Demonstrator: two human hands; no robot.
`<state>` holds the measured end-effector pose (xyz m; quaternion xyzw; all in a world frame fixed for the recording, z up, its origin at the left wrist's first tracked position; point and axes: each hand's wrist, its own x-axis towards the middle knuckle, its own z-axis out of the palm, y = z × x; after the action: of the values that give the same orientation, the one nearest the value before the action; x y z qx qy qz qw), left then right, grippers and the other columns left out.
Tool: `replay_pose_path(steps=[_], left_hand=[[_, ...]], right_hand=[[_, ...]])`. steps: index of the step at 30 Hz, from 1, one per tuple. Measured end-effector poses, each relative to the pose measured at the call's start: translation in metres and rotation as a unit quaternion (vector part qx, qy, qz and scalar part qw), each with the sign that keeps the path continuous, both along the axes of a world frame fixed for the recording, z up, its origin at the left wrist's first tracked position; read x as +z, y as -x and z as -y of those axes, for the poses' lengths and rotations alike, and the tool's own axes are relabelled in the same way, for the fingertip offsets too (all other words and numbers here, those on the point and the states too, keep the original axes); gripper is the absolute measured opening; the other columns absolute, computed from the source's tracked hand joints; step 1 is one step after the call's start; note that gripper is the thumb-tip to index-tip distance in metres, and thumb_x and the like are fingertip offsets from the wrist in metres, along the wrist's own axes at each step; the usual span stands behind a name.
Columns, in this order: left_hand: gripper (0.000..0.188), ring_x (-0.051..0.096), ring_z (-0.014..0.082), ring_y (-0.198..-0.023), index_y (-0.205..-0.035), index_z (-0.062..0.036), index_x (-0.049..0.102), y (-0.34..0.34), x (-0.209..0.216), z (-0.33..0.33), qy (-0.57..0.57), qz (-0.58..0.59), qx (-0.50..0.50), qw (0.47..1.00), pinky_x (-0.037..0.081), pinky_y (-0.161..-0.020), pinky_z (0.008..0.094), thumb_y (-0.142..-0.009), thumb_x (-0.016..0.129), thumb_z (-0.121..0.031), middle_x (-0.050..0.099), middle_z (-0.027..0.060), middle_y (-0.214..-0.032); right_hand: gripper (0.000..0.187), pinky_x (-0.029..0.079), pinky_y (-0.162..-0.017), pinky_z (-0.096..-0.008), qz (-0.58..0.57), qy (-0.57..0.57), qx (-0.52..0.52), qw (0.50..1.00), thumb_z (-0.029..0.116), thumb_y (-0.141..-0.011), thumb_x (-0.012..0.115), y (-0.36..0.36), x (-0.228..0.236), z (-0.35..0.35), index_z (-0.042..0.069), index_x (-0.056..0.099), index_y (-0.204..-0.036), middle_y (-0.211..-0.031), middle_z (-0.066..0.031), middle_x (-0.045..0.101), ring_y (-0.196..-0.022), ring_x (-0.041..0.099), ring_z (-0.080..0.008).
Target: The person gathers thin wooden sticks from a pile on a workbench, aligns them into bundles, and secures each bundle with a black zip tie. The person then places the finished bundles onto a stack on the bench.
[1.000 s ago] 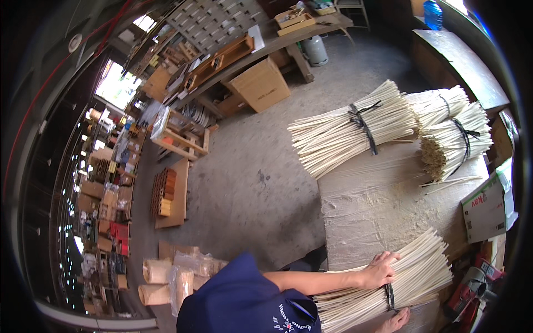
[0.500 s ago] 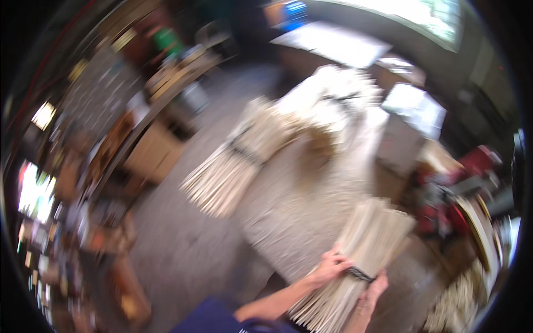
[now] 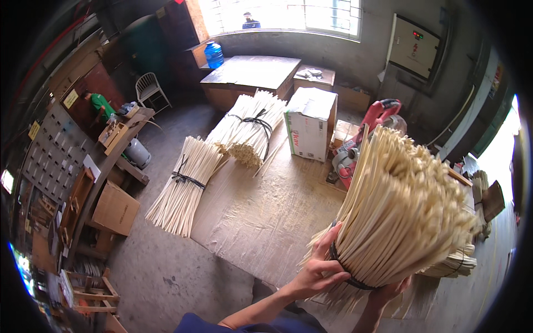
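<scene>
Between my two hands is a thick bundle of pale, thin wooden sticks (image 3: 394, 205), tilted so its upper cut ends fan out toward the right. A black tie (image 3: 355, 282) runs round its lower part. My left hand (image 3: 319, 272) grips the bundle's left side at the tie, fingers curled against the sticks. My right hand (image 3: 391, 291) is closed on the underside near the tie, partly hidden by the bundle. Left of them, a smaller tied bundle (image 3: 186, 188) lies over the table's left edge. A larger tied bundle (image 3: 252, 127) lies just behind it.
The dusty worktable (image 3: 261, 222) is in front of me. A white carton (image 3: 311, 125) and a red power tool (image 3: 347, 158) stand toward its back. More sticks (image 3: 458, 263) lie at right. A person in green (image 3: 100, 104) is at a bench far left.
The held bundle has come up closer and further right, its upper ends now tilted toward me. Both hands still grip it near the tie. My view has turned and sharpened.
</scene>
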<state>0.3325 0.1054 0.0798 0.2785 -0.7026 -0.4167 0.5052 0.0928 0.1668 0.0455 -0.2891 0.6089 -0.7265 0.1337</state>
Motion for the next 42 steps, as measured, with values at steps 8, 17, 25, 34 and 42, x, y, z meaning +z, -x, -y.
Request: replay_pose_path(steps=[8, 17, 25, 34, 42], left_hand=[[0.049, 0.038, 0.0522, -0.16, -0.146, -0.0066, 0.069, 0.025, -0.132, -0.052, -0.072, 0.172, 0.035, 0.982, 0.039, -0.13, 0.0521, -0.097, 0.073, -0.005, 0.035, 0.0311, -0.176], [0.037, 0.066, 0.0455, -0.123, -0.136, -0.0042, 0.068, 0.019, -0.115, -0.046, -0.162, 0.188, 0.001, 0.969, 0.055, -0.106, 0.05, -0.1, 0.067, 0.001, 0.07, 0.0218, -0.131], [0.037, 0.067, 0.0415, -0.122, -0.137, -0.0031, 0.067, 0.031, -0.121, -0.095, -0.092, 0.26, -0.034, 0.961, 0.055, -0.105, 0.047, -0.1, 0.069, -0.004, 0.072, 0.0214, -0.133], [0.035, 0.069, 0.038, -0.122, -0.145, -0.0038, 0.065, 0.053, -0.122, -0.118, -0.237, 0.211, -0.04, 0.948, 0.054, -0.105, 0.0483, -0.111, 0.064, -0.014, 0.071, 0.0193, -0.134], [0.07, 0.056, 0.0336, -0.151, -0.155, -0.0089, 0.057, -0.031, -0.112, -0.005, -0.388, -0.218, 0.09, 0.891, 0.042, -0.125, 0.0592, -0.112, 0.058, -0.064, 0.049, 0.0173, -0.171]], right_hand=[[0.033, 0.059, -0.094, -0.0401, -0.192, -0.209, 0.187, 0.94, 0.02, -0.113, 0.064, 0.016, -0.102, -0.069, 0.0, 0.064, -0.14, -0.133, -0.0124, 0.071, -0.112, 0.071, -0.0213], [0.027, 0.062, -0.089, -0.0404, 0.056, -0.254, 0.354, 0.898, 0.017, -0.111, 0.069, 0.033, -0.136, -0.138, 0.0, 0.069, -0.132, -0.124, -0.0123, 0.076, -0.104, 0.075, -0.0227], [0.029, 0.064, -0.091, -0.0447, 0.399, -0.162, 0.38, 0.818, 0.026, -0.112, 0.068, -0.017, -0.172, -0.142, 0.006, 0.065, -0.132, -0.112, -0.008, 0.072, -0.1, 0.073, -0.0255], [0.039, 0.062, -0.088, -0.0413, 0.435, -0.014, 0.441, 0.785, 0.031, -0.112, 0.067, 0.008, -0.179, -0.131, 0.009, 0.059, -0.144, -0.122, -0.0058, 0.069, -0.107, 0.07, -0.0238], [0.042, 0.059, -0.092, -0.0426, 0.355, -0.162, 0.431, 0.814, 0.031, -0.113, 0.066, 0.02, -0.173, -0.106, 0.009, 0.057, -0.147, -0.127, -0.0073, 0.067, -0.113, 0.067, -0.0254]])
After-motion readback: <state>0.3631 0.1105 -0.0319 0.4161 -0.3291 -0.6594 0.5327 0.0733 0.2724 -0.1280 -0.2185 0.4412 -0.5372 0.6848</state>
